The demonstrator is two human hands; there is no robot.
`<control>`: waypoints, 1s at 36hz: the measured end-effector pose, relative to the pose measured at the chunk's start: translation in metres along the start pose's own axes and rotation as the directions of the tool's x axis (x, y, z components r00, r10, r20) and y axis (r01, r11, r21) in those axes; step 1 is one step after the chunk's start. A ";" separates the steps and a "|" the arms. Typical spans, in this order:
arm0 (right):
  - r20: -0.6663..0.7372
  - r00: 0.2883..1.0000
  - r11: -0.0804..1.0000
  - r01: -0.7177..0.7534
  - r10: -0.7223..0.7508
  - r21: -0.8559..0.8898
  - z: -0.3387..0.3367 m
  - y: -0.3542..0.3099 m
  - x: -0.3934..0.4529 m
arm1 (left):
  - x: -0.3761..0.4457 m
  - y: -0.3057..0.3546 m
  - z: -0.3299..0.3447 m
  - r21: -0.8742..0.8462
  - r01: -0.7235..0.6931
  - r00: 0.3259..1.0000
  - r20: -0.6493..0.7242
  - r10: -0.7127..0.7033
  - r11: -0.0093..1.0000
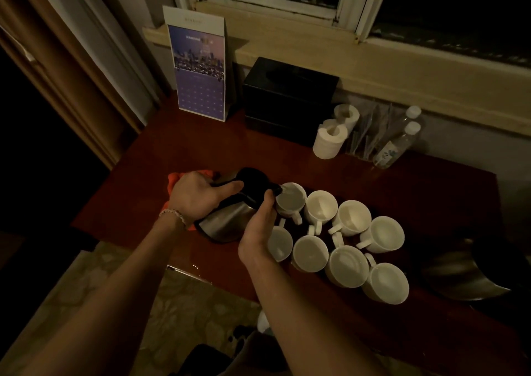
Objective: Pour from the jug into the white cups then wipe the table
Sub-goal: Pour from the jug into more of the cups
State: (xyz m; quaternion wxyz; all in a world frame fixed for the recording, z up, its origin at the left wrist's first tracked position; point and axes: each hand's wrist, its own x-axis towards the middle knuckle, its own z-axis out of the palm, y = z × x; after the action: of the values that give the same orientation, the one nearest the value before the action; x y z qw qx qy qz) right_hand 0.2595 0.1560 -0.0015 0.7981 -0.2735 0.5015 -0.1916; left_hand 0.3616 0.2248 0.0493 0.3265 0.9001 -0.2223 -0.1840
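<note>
Your left hand (pixel 195 196) grips the black handle of the steel jug (pixel 230 217), fingers curled round it and thumb extended along its top. Your right hand (pixel 258 229) is cupped against the jug's body on the spout side, with the fingers hidden behind the jug and the thumb pressed near the black lid, so the jug is held between both hands. The jug is tilted toward your right, its base raised toward you and its spout over the rim of the far-left white cup (pixel 290 199). That cup shows liquid inside. Eight white cups stand on the dark red table (pixel 201 151) in two rows of four, close together, handles pointing toward you or to your left; the near-left cup (pixel 280 245) is partly covered by your right hand. An orange cloth (pixel 176 180) lies on the table under and behind your left hand. At the far edge of the table stand a calendar (pixel 199 68), a black tissue box (pixel 287 97), two toilet paper rolls (pixel 330 138) and two clear water bottles (pixel 398 143). A second steel vessel (pixel 459 272) sits at the right edge of the table.
</note>
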 end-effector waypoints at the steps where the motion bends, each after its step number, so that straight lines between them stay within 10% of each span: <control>1: -0.001 1.000 1.000 -0.003 0.003 -0.006 0.000 0.000 0.000 | -0.001 -0.001 0.000 -0.013 0.000 1.000 -0.008 0.000 1.000; 36: 0.023 0.986 0.978 0.168 -0.167 -0.126 -0.020 -0.037 -0.023 | -0.040 0.018 0.009 -0.324 -0.067 0.993 -0.110 0.033 0.944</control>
State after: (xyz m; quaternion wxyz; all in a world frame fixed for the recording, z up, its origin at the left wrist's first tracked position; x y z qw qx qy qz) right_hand 0.2304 0.1357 0.0312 0.7631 -0.3662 0.4831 -0.2241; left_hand 0.3191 0.2289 0.0621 0.4867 0.8358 -0.1946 -0.1634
